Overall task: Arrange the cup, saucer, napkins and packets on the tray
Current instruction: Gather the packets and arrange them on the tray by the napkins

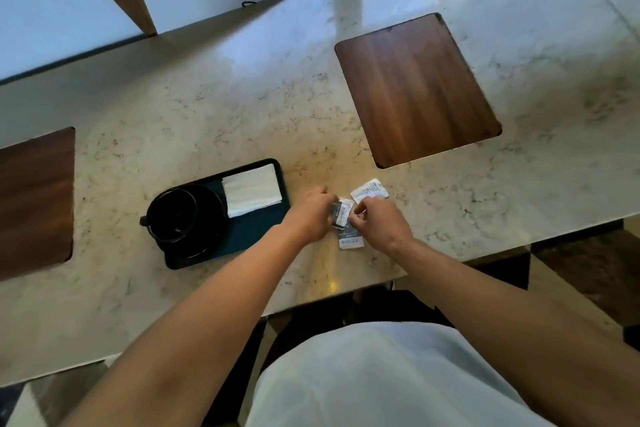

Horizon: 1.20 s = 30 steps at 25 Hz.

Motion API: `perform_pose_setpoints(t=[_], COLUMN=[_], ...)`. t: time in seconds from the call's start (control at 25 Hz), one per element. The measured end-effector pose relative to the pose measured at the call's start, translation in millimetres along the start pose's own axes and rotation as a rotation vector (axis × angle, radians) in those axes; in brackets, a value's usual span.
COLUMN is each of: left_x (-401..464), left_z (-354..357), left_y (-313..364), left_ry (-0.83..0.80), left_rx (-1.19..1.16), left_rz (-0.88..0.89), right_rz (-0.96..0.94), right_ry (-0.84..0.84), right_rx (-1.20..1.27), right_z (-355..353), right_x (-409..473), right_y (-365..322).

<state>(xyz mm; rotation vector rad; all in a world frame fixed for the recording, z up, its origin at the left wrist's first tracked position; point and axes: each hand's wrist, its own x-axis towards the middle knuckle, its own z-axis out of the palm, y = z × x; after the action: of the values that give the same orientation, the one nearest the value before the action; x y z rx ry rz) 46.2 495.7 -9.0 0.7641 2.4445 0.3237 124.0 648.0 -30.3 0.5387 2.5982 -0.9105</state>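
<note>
- Our left hand [311, 215] was curled closed, pinching a small packet [341, 215] at its left edge.
- Our right hand [379, 222] had its fingertips pressed together on the right side of that same packet, fingers bent tight; a second packet [351, 241] lay partly under it on the marble counter [207, 107].
- A third packet [369, 190] lay just beyond the right hand, apart from the others.
- The dark tray [258, 229] sat just left of our left hand, not touching the packets.
- On the tray, white napkins [252, 194] filled the far right corner; a black cup [171, 213] stood on its black saucer [207, 204] at the left.
</note>
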Motion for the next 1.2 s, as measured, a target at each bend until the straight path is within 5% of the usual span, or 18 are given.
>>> perform_pose_setpoints(t=[0.48,0.68,1.0,1.2], left_x=[3.2,2.7,-20.2,-32.6], left_z=[7.8,5.0,-10.3,0.6], left_y=[-5.6,-14.5,-24.3,-26.9], left_ry=[-0.018,0.096,-0.066,-0.086], left_rx=[-0.038,-0.062,-1.206,-1.357], left_rz=[-0.063,-0.059,-0.286,-0.353], right_rz=[0.108,0.059,-0.061,-0.066], right_ry=[-0.003,0.020,-0.104,-0.041], right_rx=[0.164,0.353,0.623,0.426], right_z=[9.3,0.5,-22.0,-15.1], right_x=[9.1,13.2,14.2,13.9], right_y=[-13.9,-18.9,-34.7,-30.2])
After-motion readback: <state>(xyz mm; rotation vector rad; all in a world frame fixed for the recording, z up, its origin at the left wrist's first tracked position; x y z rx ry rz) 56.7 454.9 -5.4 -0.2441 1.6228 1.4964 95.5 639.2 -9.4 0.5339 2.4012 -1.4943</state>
